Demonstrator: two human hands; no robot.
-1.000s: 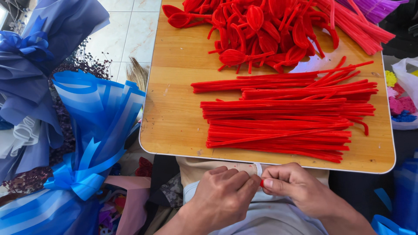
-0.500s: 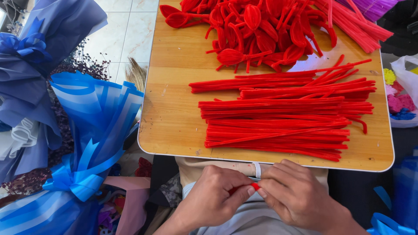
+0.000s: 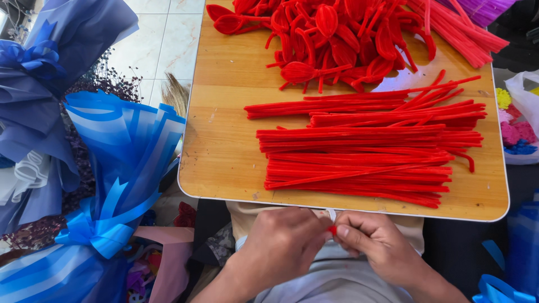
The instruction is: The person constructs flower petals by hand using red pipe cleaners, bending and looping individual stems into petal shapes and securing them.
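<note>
My left hand and my right hand meet just below the front edge of a wooden table, over my lap. Both pinch one small red pipe cleaner piece between their fingertips; most of it is hidden by my fingers. On the table lies a wide pile of straight red pipe cleaners. Behind it, at the far edge, sits a heap of red pipe cleaners bent into petal loops.
Blue wrapped bouquets with ribbon stand at the left, beside a darker blue one. A bag of coloured pompoms sits at the right edge. Purple pipe cleaners lie at the top right. Tiled floor shows at the top left.
Both hands stayed together below the table edge, with small finger shifts on the red piece. The camera drifted slightly; the piles have not moved.
</note>
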